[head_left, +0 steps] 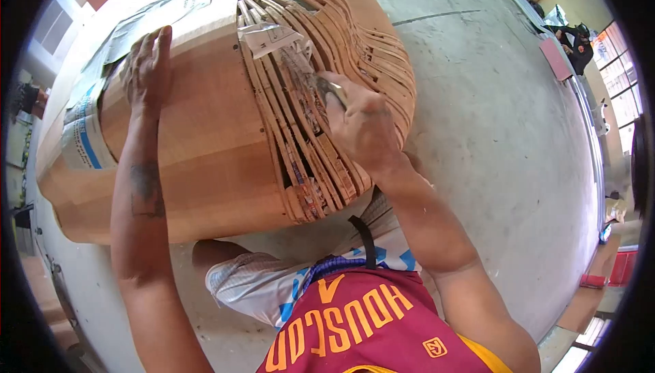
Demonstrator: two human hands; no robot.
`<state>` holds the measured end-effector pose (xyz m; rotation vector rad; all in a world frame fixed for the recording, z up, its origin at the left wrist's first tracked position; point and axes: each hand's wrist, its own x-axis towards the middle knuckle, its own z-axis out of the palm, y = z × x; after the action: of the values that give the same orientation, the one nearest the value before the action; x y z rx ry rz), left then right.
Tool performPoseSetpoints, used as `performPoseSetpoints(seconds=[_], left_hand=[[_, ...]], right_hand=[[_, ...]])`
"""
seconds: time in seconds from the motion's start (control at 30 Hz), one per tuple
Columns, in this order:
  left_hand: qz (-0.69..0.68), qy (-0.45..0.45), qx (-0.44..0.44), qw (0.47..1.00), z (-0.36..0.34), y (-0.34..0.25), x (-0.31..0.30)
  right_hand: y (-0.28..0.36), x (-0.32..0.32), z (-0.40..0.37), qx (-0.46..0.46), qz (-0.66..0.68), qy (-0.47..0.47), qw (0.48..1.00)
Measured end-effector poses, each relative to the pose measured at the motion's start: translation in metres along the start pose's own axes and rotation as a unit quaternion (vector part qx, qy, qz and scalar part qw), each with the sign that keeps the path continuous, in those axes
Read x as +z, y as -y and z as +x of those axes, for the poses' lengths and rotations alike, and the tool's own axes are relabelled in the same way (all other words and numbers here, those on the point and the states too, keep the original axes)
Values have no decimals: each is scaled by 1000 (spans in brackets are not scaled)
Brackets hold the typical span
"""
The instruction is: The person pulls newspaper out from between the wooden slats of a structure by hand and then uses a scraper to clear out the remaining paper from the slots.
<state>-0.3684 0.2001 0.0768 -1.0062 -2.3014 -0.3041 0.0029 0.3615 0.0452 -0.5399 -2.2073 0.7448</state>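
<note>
A large, rounded brown form (205, 121), seemingly built of cardboard, fills the upper left of the head view. Its right part shows many curved layers (372, 56) on edge, with gaps between them. My left hand (147, 73) lies flat on the smooth brown side, fingers stretched out, beside pasted printed paper (85, 131). My right hand (361, 121) is closed at the layered edges. Something small with a dark, shiny part shows at its thumb, but I cannot make out what it is. Just above that hand, a torn pale paper or plastic scrap (269, 37) sticks out of the layers.
Grey concrete floor (477, 134) surrounds the form. My bent knee in patterned shorts (245, 281) is close below it. A person in dark clothes (580, 47) is at the far right, near a window (617, 66). A red object (621, 269) is at the right edge.
</note>
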Motion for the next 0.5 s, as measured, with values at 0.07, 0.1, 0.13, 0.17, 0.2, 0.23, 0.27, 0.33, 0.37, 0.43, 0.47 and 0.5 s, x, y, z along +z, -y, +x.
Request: performPoseSetpoints(seconds=[0.07, 0.1, 0.13, 0.17, 0.2, 0.23, 0.27, 0.33, 0.37, 0.43, 0.47, 0.5], left_hand=[[-6, 9, -8, 1000, 3, 1, 3], [-46, 8, -64, 997, -1, -12, -8], [-40, 15, -56, 998, 3, 1, 3], [-65, 29, -36, 997, 5, 14, 11], [-90, 45, -16, 995, 5, 21, 12], [-163, 66, -35, 984, 5, 18, 5], [-234, 87, -55, 967, 4, 14, -7], [-303, 81, -24, 949, -3, -22, -36], [-314, 69, 13, 947, -7, -41, -47], [-303, 57, 92, 947, -17, -88, -73], [-282, 55, 136, 948, -21, -117, -90], [-261, 52, 180, 947, -22, -141, -103]], right_hand=[[-7, 7, -1, 0, 14, 2, 1000], [-7, 4, -5, 1, 13, 6, 1000], [-6, 0, -12, 6, 12, 6, 1000], [-8, -3, -17, 14, 29, 7, 999], [-9, -6, -23, 22, 46, 9, 999], [-9, -9, -28, 29, 64, 11, 997], [-9, -12, -31, 34, 77, 9, 996], [-8, -14, -41, 49, 103, 12, 993], [-8, -13, -45, 39, 80, 7, 996], [-7, -8, -52, 41, 105, 18, 994], [-8, -7, -56, 40, 115, 25, 992], [-8, -6, -61, 44, 130, 38, 990]])
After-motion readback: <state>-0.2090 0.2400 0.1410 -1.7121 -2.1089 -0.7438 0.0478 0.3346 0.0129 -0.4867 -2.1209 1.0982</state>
